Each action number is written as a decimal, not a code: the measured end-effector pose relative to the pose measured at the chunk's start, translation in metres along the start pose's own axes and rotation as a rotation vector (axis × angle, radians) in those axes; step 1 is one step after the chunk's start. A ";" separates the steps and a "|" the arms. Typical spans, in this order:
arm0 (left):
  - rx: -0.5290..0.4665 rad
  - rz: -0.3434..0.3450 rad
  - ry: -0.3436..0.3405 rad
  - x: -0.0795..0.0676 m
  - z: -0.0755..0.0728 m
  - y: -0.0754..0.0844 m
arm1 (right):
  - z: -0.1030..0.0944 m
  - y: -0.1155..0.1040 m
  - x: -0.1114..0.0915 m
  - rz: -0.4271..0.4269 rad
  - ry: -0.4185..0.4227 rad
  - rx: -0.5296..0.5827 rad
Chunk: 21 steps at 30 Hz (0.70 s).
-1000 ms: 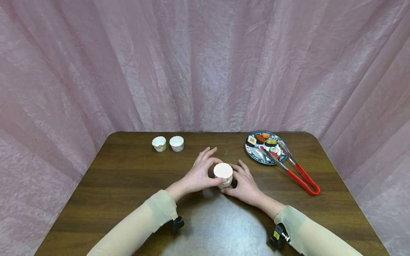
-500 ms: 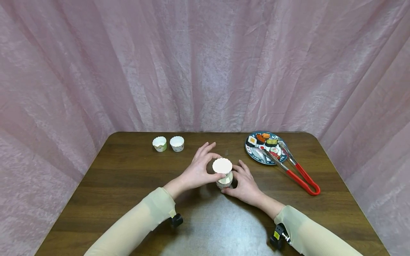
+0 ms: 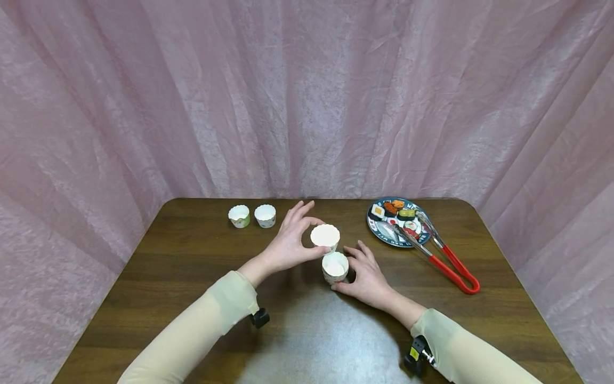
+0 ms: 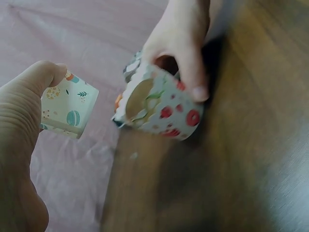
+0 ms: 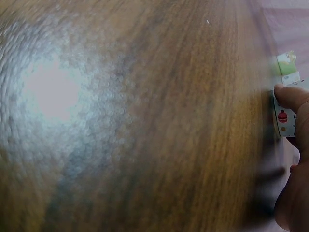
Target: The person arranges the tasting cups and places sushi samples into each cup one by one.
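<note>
In the head view my left hand [image 3: 285, 245] pinches a white scallop-rimmed paper baking cup [image 3: 325, 235] between thumb and forefinger, raised over the table; its mint side with small printed pictures [image 4: 72, 104] shows in the left wrist view. Just below and to the right, a second baking cup [image 3: 334, 266] stands on the table, with red flowers on its wall [image 4: 169, 108]. The thumb and fingers of my right hand [image 3: 366, 274] hold this one around its side. Part of the right hand [image 5: 299, 116] appears at the edge of the right wrist view.
Two more baking cups, one green [image 3: 239, 216] and one white [image 3: 265, 215], stand at the back left. At the back right is a blue-rimmed plate [image 3: 374, 230] bearing several sushi pieces [image 3: 389, 209]. Red-handled metal tongs [image 3: 453, 266] lie across its edge. A pink curtain hangs behind the table.
My left hand has lifted its baking cup up and left, out of the lower one, whose inside now shows. My right hand has stayed around the lower cup.
</note>
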State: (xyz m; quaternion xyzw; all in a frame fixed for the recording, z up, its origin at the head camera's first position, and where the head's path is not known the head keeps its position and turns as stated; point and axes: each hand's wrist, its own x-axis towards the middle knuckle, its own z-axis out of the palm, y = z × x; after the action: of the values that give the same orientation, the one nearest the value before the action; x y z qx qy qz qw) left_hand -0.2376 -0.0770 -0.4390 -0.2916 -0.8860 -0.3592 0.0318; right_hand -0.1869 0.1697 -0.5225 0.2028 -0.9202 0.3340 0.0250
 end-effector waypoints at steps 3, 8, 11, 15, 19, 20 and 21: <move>0.006 -0.016 0.015 0.004 -0.008 -0.004 | 0.000 0.000 0.000 0.000 0.003 0.001; 0.012 -0.041 0.029 0.010 -0.019 -0.009 | 0.000 0.001 -0.001 0.004 0.001 0.008; 0.018 -0.064 0.029 0.012 -0.025 -0.014 | 0.000 0.001 0.000 0.002 0.001 0.010; 0.066 -0.088 0.046 0.017 -0.031 -0.025 | 0.001 0.001 0.000 0.002 0.001 0.007; 0.131 -0.105 0.075 0.022 -0.034 -0.040 | 0.000 0.001 0.000 0.013 -0.005 0.011; 0.150 -0.113 0.081 0.023 -0.034 -0.044 | 0.000 0.001 0.000 0.014 -0.005 0.012; 0.168 -0.117 0.087 0.024 -0.034 -0.048 | 0.000 0.001 0.000 0.015 -0.005 0.013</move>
State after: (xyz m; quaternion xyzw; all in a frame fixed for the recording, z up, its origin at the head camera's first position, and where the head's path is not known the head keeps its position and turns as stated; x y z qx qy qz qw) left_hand -0.2882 -0.1148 -0.4372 -0.2199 -0.9263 -0.2970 0.0737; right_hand -0.1870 0.1702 -0.5229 0.1968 -0.9196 0.3396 0.0186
